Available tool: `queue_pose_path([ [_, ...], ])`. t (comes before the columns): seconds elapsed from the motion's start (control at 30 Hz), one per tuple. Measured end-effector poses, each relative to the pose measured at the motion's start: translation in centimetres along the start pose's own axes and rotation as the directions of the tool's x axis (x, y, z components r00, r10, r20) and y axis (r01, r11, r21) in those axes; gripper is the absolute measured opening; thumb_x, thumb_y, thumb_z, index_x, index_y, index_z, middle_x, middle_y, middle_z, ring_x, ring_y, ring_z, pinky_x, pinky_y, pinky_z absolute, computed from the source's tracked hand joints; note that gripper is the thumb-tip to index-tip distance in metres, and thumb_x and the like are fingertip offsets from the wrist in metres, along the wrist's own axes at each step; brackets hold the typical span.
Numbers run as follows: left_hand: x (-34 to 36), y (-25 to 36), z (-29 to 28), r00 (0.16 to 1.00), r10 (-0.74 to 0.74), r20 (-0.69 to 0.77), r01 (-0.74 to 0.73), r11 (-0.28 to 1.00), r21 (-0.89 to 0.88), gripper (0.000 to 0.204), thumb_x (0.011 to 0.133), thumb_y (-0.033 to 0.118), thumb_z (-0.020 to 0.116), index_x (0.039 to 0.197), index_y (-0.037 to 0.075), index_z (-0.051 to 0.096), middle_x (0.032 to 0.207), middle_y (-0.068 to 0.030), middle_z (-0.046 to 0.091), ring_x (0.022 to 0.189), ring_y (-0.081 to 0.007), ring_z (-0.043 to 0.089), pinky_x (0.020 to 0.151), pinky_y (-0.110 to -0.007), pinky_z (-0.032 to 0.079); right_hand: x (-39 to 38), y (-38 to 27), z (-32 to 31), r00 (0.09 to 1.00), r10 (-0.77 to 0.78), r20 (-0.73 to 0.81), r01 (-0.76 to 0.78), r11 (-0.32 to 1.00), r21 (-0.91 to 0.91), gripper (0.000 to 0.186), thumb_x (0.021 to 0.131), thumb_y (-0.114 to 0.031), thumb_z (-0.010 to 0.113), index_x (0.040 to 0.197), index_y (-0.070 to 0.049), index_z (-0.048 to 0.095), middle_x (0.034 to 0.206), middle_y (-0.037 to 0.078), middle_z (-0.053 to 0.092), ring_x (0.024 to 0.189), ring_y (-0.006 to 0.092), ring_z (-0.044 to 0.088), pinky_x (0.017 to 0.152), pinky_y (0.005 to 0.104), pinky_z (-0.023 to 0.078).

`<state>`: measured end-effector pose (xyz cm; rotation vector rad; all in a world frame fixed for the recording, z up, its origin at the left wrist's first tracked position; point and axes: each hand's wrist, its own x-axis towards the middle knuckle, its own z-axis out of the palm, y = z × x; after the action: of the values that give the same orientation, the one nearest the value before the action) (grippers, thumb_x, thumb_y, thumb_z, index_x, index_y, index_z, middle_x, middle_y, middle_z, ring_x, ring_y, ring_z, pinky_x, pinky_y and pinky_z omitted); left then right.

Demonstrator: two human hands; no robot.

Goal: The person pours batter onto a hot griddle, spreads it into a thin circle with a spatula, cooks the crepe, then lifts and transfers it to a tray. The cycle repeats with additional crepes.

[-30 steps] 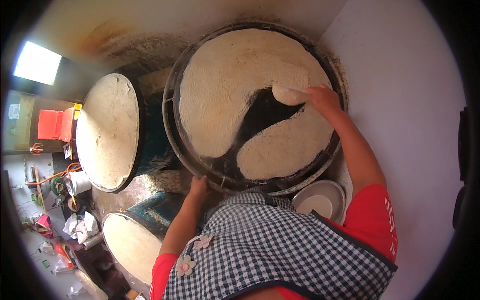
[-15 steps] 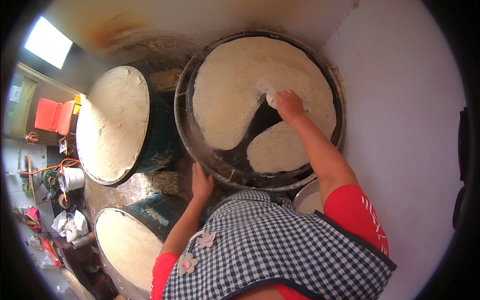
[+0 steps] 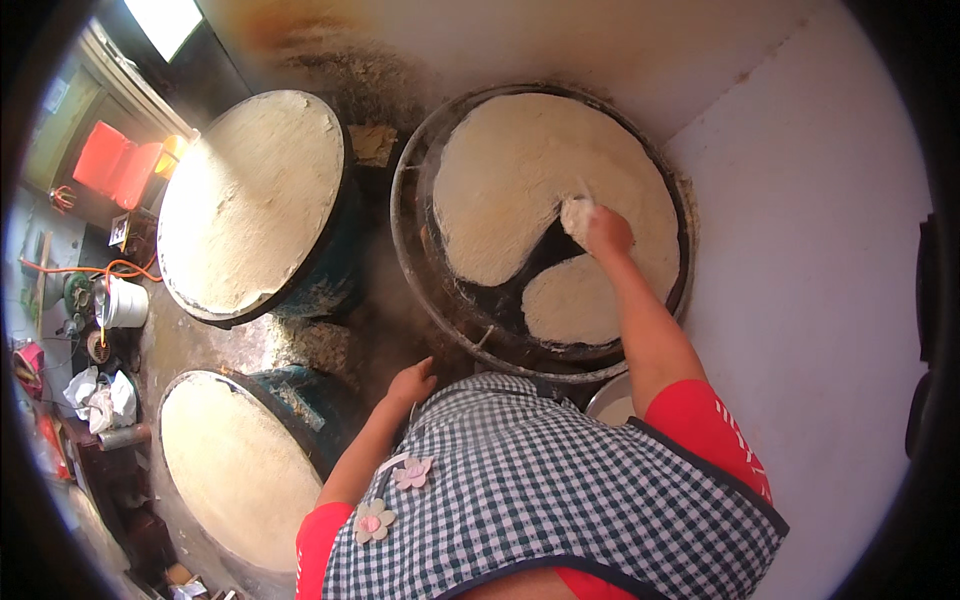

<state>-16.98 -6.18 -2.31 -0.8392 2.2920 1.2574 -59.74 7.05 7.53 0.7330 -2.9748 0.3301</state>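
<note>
My right hand (image 3: 610, 235) grips a pale scraper (image 3: 577, 215) daubed with batter, over the middle of a large round black griddle (image 3: 540, 320) inside a metal rim. Cream batter (image 3: 510, 150) coats much of the griddle, leaving a dark bare patch beside the scraper. My left hand (image 3: 410, 383) hangs below the rim's front left, fingers loosely apart and holding nothing visible. A metal bowl (image 3: 608, 405) of pale liquid is partly hidden under my right arm.
Two batter-covered round tops on dark blue drums stand to the left, one behind (image 3: 250, 200), one in front (image 3: 230, 470). A white wall (image 3: 800, 250) bounds the right. A white bucket (image 3: 124, 302), orange hose (image 3: 80, 268) and red chair (image 3: 120, 160) are at far left.
My right hand has shifted from the griddle's right side toward the middle, dragging the scraper over the batter, and the dark patch is smaller. My left hand has come away from the rim.
</note>
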Motion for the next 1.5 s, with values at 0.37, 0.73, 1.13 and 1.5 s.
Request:
queue_pose_path([
  [0.37,-3.1,-9.5,2.5,0.972,-0.215,-0.098,0.205,0.974,-0.098,0.048,0.076,0.027,0.054,0.117,0.001,0.053,0.116,-0.0190,0.054,0.109,-0.0316,0.051,0.093,-0.038,0.040,-3.6,4.1,-4.3,0.989,0.149,-0.009,-0.149,0.989,0.005,0.026,0.078,-0.019,0.052,0.101,-0.011,0.060,0.094,0.013,0.062,0.087,0.0303,0.058,0.073,0.0412,0.045],
  [0.73,3.4,-11.4,0.2,0.951,-0.043,-0.306,-0.059,0.948,-0.314,0.046,0.081,0.012,0.053,0.123,-0.005,0.044,0.098,-0.0097,0.061,0.076,-0.0147,0.057,0.070,-0.029,0.047,-8.4,-4.5,-2.7,0.820,-0.571,0.033,0.571,0.821,0.025,0.017,0.080,-0.022,0.048,0.082,-0.010,0.060,0.084,0.011,0.061,0.084,0.0310,0.057,0.068,0.0431,0.046],
  [1.13,-4.2,-11.9,3.5,0.966,-0.256,-0.018,0.165,0.673,-0.721,0.050,0.077,0.009,0.055,0.124,-0.005,0.044,0.102,-0.0119,0.060,0.073,-0.0180,0.060,0.068,-0.031,0.049,-11.1,-3.8,-0.9,0.985,-0.172,-0.006,0.171,0.985,-0.036,0.023,0.081,-0.029,0.049,0.087,-0.010,0.061,0.087,0.012,0.061,0.081,0.0361,0.056,0.068,0.0437,0.045],
  [1.5,-5.8,-12.3,4.8,0.929,-0.311,-0.199,0.074,0.686,-0.724,0.047,0.077,0.010,0.056,0.120,-0.006,0.047,0.092,-0.0096,0.062,0.070,-0.0163,0.059,0.064,-0.029,0.049,-12.8,-5.7,-3.8,0.996,-0.076,0.055,0.086,0.979,-0.187,0.014,0.077,-0.018,0.051,0.083,-0.012,0.061,0.082,0.011,0.061,0.077,0.0331,0.057,0.067,0.0446,0.047],
])
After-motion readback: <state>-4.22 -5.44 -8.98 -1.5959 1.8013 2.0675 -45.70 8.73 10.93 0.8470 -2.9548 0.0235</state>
